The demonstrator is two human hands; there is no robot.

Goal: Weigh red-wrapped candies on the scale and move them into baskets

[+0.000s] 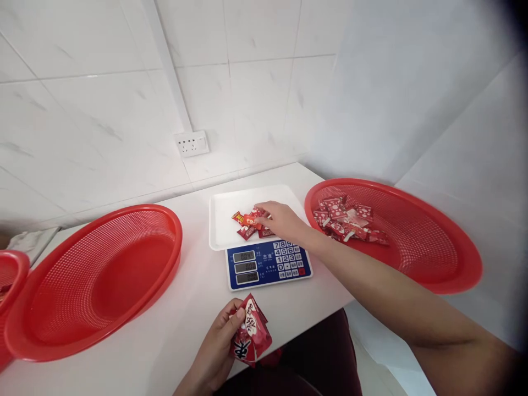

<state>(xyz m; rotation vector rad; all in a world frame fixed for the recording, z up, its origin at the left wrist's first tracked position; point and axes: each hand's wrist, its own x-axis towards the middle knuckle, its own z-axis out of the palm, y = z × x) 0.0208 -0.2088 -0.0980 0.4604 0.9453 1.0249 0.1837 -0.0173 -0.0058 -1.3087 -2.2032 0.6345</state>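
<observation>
My left hand (216, 344) is closed around a red bag with white lettering (251, 330), held at the near edge of the white table. My right hand (280, 219) reaches over the white tray (225, 228) of a blue-faced electronic scale (268, 264). Its fingers rest on a small heap of red wrapped candies (249, 223) lying on that tray. Whether the fingers pinch a candy I cannot make out. More red candies (348, 220) lie in the red mesh basket (433, 258) to the right.
A large red mesh basket (94, 280) with nothing in it sits on the left, and part of another red basket (10, 275) shows at the far left edge. A wall socket (192, 144) is on the tiled wall behind.
</observation>
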